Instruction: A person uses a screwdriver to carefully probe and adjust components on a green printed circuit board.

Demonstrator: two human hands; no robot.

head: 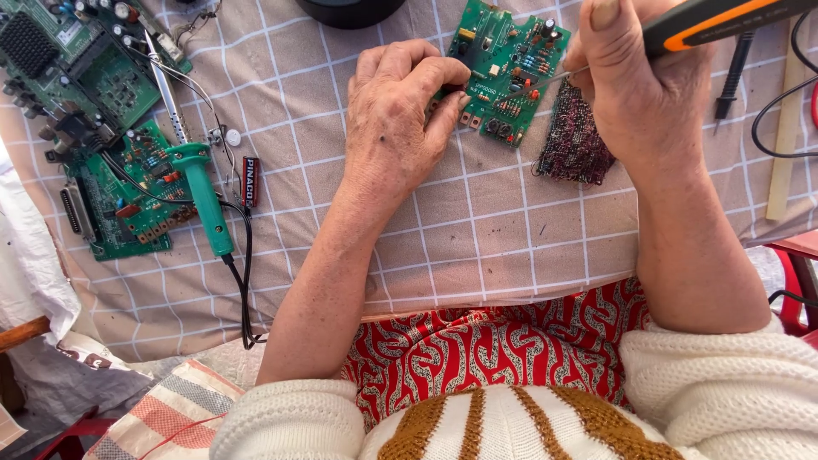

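Head view: hands, left (396, 115) pinning green circuit board (509, 68), right (639, 85) gripping orange-black tool (716, 19); small red-labelled battery (250, 181) leftward.

Bright, even daylight falls from above; shadows under the hands are soft and short, focus is sharp, and the edges bow slightly.
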